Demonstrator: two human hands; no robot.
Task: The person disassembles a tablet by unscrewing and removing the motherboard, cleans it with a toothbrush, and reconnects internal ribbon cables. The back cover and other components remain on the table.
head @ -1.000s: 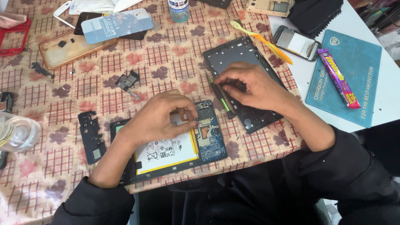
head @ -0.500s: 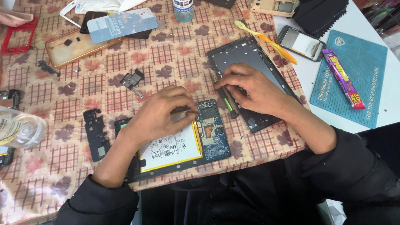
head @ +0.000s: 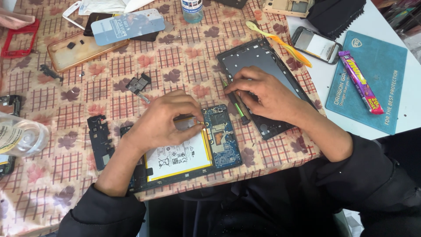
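Note:
An opened tablet lies near the table's front edge, showing a white battery with yellow rim and a blue circuit board. My left hand rests on it, fingertips pinched at the seam between battery and board; what they pinch is too small to tell. My right hand lies on a dark back cover to the right and grips a screwdriver with a black and green shaft, tip pointing toward me.
A black plastic part and a small metal piece lie left of the tablet. A clear jar, a red frame, phone cases, a bottle, a yellow tool, a phone and a teal mat with a candy bar surround.
My right hand has stayed on the back cover while taking the screwdriver into a firmer grip. My left hand's fingertips have shifted slightly toward the board's edge.

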